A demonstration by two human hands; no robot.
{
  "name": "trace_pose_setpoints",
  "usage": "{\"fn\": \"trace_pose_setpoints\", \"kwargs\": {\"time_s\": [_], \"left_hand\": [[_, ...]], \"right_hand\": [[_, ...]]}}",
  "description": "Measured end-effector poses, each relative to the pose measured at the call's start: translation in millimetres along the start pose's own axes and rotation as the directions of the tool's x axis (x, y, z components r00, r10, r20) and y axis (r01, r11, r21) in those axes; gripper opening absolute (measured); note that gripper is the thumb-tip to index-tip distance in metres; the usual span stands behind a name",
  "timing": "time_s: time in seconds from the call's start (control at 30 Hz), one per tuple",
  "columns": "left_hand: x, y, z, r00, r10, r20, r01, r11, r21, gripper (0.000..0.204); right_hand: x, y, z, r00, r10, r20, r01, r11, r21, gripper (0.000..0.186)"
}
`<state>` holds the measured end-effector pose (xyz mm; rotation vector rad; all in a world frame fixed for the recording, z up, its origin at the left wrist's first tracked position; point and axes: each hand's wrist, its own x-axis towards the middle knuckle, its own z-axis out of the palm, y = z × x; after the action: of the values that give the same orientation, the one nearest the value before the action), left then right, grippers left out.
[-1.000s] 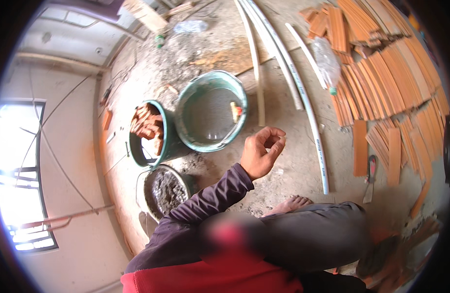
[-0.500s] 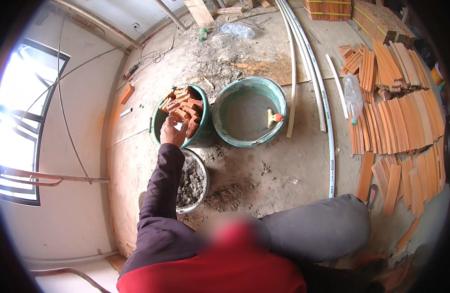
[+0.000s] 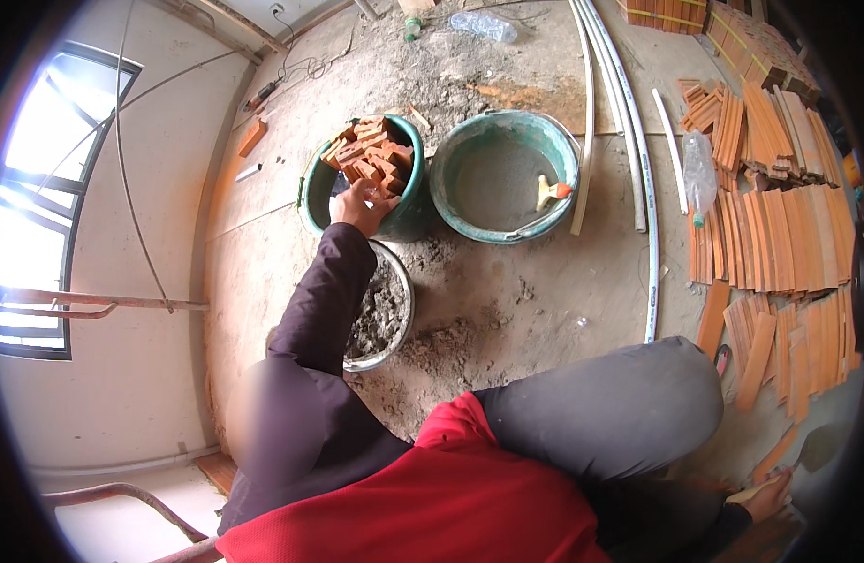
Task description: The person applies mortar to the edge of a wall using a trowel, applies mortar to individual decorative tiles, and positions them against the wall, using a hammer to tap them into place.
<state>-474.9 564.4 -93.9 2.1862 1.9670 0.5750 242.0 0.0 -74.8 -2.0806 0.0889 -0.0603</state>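
Observation:
My left hand (image 3: 359,208) is at the near rim of a green bucket (image 3: 304,192) heaped with broken terracotta tile pieces (image 3: 364,150). Its fingers are bent and closed around one tile piece at the near side of the heap, partly hidden by the hand. Under my left forearm stands a smaller bucket of wet grey mortar (image 3: 383,314). At the lower right, in shadow, my right hand (image 3: 768,495) is closed on a pale handle. A dark flat blade (image 3: 826,447) beside it makes it look like a trowel.
A green tub (image 3: 441,202) of greyish water holds a pale brush with an orange end (image 3: 551,192). Long pipes (image 3: 650,225) lie right of it. Terracotta strips (image 3: 770,239) and a plastic bottle (image 3: 700,174) lie farther right. A power tool (image 3: 263,95) lies by the left wall.
The view has shifted, so the buckets sit higher and further right. My right hand has come into view at the lower right. My left hand stays at the tile bucket.

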Motion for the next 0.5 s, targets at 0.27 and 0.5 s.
{"fn": "trace_pose_setpoints", "kwargs": {"time_s": [0.27, 0.5], "left_hand": [[-15.0, -8.3, -16.2, 0.982, -0.183, -0.036, 0.185, 0.978, 0.091, 0.058], [-21.5, -11.0, -11.5, 0.988, -0.13, -0.084, 0.141, 0.98, 0.14, 0.042]], "right_hand": [[-10.3, -2.5, 5.6, 1.0, 0.019, -0.01, -0.018, 0.999, 0.04, 0.054], [2.1, 33.3, -7.8, 0.991, 0.07, 0.114, -0.069, 0.998, -0.016, 0.051]]}}
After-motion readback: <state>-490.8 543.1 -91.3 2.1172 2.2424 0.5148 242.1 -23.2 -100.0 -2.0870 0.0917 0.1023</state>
